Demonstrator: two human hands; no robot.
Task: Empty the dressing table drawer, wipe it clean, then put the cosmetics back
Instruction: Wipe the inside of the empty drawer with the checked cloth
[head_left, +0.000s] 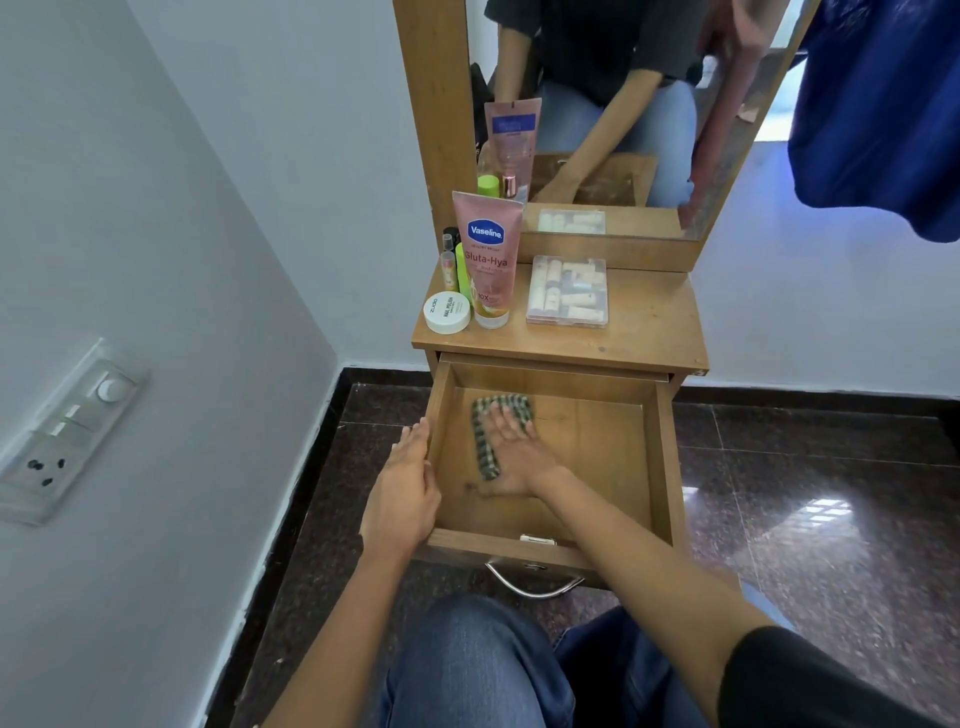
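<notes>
Inspecting the wiping step, we find the drawer (662, 467) pulled well out, with no cosmetics in it. The right hand (511, 452) lies flat inside, fingers spread, pressing a striped cloth (484, 460) onto the floor near the back left corner. The left hand (402, 488) rests against the outside of the left wall, fingers straight and close together, gripping nothing. The cosmetics wait on the tabletop (649, 322).

We judge the following risks:

- The Vaseline tube (488, 260) stands on its cap at the front left of the top, directly above the open drawer. A jolt from hard wiping could topple it, along with the slim bottles (457, 265) beside it, into the drawer or onto the white jar (447, 312).
- Downward pressure on a drawer drawn this far out may strain its runners or tip it.
- The cloth covers only the back left, so dark marks near the front left of the floor could be missed.
- The clear box (567, 291) lies flat and well back. We rate it low risk.
</notes>
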